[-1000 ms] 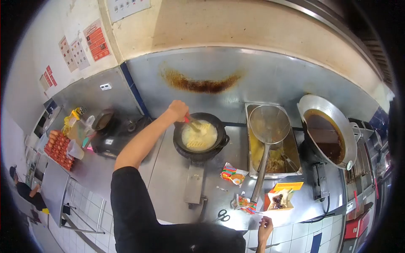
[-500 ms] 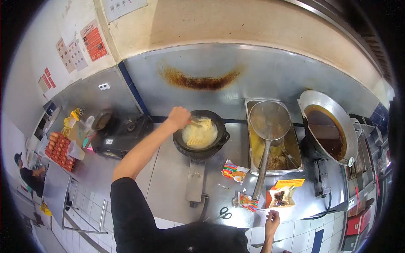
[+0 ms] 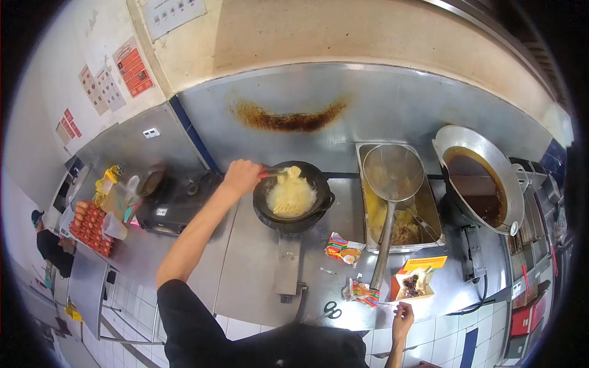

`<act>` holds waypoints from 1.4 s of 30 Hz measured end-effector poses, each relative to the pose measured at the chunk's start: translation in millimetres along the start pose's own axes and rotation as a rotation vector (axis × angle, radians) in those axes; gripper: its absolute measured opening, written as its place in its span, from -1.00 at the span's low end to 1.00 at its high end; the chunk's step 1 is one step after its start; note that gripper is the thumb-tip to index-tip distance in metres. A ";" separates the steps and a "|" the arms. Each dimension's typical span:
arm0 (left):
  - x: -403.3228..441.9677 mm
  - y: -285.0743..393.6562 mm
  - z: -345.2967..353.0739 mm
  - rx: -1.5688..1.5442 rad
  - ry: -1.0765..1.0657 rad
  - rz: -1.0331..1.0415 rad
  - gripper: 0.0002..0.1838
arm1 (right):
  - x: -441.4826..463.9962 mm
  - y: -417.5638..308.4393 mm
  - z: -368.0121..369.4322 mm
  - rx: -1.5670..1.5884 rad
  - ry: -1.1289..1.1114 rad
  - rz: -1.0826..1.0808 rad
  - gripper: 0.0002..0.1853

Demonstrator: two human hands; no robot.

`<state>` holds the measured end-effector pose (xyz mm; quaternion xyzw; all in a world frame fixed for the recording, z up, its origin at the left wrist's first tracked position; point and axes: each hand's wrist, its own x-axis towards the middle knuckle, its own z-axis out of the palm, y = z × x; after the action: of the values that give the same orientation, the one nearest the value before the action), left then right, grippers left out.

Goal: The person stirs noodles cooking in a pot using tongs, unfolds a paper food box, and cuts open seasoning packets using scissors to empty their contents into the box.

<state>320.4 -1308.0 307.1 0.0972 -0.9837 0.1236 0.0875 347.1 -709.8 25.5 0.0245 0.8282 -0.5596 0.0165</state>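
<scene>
My left hand (image 3: 241, 177) grips a red-handled utensil (image 3: 265, 173) at the left rim of a black wok (image 3: 262, 211). Its far end lifts part of a block of pale noodles (image 3: 292, 199) in cloudy, bubbling liquid. Low on the right, my right hand (image 3: 403, 316) has its fingers curled together just below an open orange-and-white food box (image 3: 423, 264). A thin pale strip lies by its fingertips; whether the hand holds it is unclear. Left of the box are two noodle packets, one upper (image 3: 343, 249) and one lower (image 3: 362, 292), and black scissors (image 3: 332, 310).
A long-handled strainer (image 3: 385, 245) lies across a steel fryer tray (image 3: 405, 248) of oil. Right of it stands a large pan (image 3: 451, 136) of dark liquid. On the left are a black stove (image 3: 184, 202) and stacked eggs (image 3: 91, 227). A person (image 3: 54, 248) stands far left.
My left hand has moved left and slightly down, pulling the utensil toward the wok's left rim and raising some noodles. My right hand stays by the box. The view has shifted slightly.
</scene>
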 end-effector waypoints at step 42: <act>-57.1 27.5 58.6 -0.357 -0.090 -0.450 -0.69 | -10.6 -7.3 -7.9 0.008 0.031 0.022 -0.85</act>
<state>361.0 -1287.4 233.8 0.3014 -0.9465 -0.0785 0.0846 357.3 -705.4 35.8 0.0424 0.8258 -0.5623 0.0099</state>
